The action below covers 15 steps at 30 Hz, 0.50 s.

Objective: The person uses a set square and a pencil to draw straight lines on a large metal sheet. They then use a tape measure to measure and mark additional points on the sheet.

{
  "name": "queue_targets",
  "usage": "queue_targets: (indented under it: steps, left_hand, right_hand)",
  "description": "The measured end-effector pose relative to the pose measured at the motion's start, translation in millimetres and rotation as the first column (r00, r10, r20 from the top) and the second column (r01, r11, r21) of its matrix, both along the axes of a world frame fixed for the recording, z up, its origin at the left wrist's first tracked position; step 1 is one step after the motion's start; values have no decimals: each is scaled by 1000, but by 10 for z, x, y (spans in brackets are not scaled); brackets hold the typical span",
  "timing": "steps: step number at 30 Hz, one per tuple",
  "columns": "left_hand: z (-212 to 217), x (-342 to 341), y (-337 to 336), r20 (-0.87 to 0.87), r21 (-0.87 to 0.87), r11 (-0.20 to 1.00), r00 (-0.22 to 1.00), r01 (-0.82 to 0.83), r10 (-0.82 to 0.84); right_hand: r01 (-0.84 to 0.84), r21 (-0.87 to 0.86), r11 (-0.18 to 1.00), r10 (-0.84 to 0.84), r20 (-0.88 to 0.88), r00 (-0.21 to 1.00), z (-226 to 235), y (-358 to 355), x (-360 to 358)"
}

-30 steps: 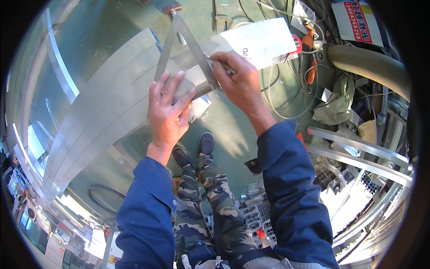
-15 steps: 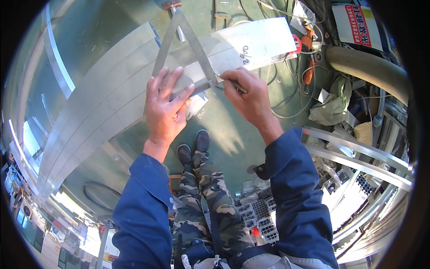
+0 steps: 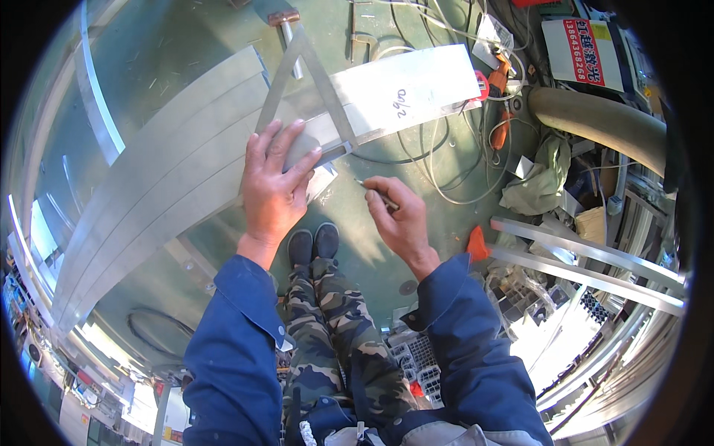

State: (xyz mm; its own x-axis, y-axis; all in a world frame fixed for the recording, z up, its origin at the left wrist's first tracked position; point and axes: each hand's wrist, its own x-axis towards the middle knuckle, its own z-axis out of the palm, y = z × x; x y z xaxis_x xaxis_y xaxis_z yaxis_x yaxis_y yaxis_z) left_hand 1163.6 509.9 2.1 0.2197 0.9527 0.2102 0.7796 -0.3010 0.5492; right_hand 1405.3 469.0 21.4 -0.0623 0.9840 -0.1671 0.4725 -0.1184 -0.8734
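My left hand [image 3: 274, 186] lies flat, fingers spread, on a metal triangular square [image 3: 305, 97] that rests on several long grey metal strips [image 3: 163, 186]. My right hand [image 3: 398, 219] hovers to the right of the strips' end, pinching a thin pencil-like scriber [image 3: 375, 192] between thumb and fingers. The scriber's tip points left, toward the lower corner of the square, without touching it. A lighter sheet [image 3: 405, 93] with handwriting lies beyond the square.
A hammer [image 3: 286, 33] lies past the square's apex. Cables [image 3: 446, 160], orange-handled tools [image 3: 502, 104] and a thick hose [image 3: 602, 123] crowd the green floor at right. Aluminium profiles [image 3: 587, 256] lie at lower right. My shoes [image 3: 314, 245] stand just below the strips.
My right hand has drawn back down and to the right, away from the square's edge, still holding the scriber. My left hand stays pressed on the square.
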Motion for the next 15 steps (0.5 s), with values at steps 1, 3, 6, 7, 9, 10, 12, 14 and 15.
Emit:
queue_targets:
  steps: [1,3,6,7,9,10,12,14,15]
  left_hand:
    - [6,-3,-2,0,-2,1000,1000,-3,3]
    - [20,-10,8,4,-5,1000,1000,-5,5]
    - [5,-18,5,25,4,1000,1000,-16,16]
    - [3,-31,3,21,7,1000,1000,-22,22]
    - [-15,-35,-2,26,9,1000,999,-22,22]
    - [-13,-25,3,30,1,1000,999,-23,23]
    - [5,6,15,35,-18,1000,999,-20,21]
    - [-17,15,13,36,-16,1000,999,-21,21]
    - [-27,16,9,34,-16,1000,999,-21,22]
  right_hand:
    - [10,-15,1000,-10,-1,1000,22,-32,-34]
    - [32,-58,998,-35,-49,998,19,-130,-118]
    - [52,-112,992,-58,-52,997,110,-224,-187]
    - [62,-136,989,-71,-68,995,130,-258,-201]
    - [79,-218,973,-93,-54,994,210,-330,-178]
    - [88,-233,968,-104,-57,993,213,-382,-150]
    - [111,-267,957,-132,-64,989,222,-497,-81]
    - [140,-330,934,-172,-70,983,287,-590,-48]
    - [154,-361,920,-193,-74,978,317,-633,-25]
